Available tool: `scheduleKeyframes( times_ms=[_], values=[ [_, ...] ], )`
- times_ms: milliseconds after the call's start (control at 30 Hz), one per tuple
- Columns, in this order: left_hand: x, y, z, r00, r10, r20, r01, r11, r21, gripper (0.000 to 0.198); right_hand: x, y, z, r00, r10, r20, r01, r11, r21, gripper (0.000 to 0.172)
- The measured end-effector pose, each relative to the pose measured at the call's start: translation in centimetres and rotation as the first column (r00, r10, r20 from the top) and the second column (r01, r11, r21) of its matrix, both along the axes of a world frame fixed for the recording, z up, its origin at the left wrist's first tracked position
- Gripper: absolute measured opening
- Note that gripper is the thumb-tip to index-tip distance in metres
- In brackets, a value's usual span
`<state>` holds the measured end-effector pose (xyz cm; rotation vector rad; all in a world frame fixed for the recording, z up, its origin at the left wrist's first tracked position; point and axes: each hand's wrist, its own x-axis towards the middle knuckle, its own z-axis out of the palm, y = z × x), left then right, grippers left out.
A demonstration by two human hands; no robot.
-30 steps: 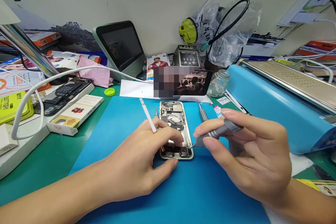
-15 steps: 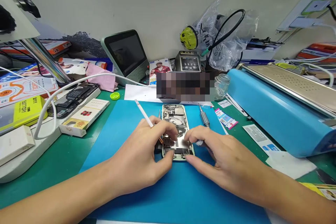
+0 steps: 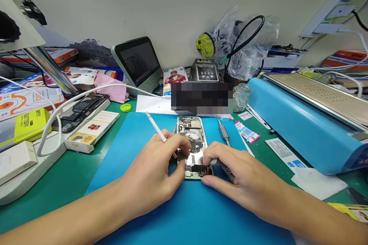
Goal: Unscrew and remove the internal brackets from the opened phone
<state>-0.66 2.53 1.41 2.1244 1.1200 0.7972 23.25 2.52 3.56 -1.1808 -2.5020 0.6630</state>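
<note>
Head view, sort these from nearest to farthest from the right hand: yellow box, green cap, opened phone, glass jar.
1. Opened phone: at the right hand, on its left side.
2. Glass jar: straight ahead, beyond the hand.
3. Green cap: well over to the left.
4. Yellow box: farthest, near the picture's left edge.

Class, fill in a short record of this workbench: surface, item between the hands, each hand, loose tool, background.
Surface: blue mat on green table
Item: opened smartphone, internals exposed
Left hand: fingers at smartphone's left side, cigarette between them
Right hand: at smartphone's lower right, holding grey screwdriver, mostly hidden
Loose tool: another screwdriver beyond right hand
Background: smart display, glass jar
</note>
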Motion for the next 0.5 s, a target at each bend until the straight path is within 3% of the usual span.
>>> scheduleKeyframes(
  times_ms=[167,500],
  values=[
    [0.01,0.11,-0.36,0.996,0.092,-0.016,-0.091,0.996,0.012,0.029,0.14,0.11,0.05,0.999,-0.011,-0.053,0.008,0.999,-0.042,0.013],
    [-0.23,0.19,-0.63,0.988,0.135,-0.071,-0.134,0.991,0.015,0.041,0.34,0.34,0.32,0.998,0.007,-0.067,-0.013,0.997,-0.083,0.014]
  ],
)
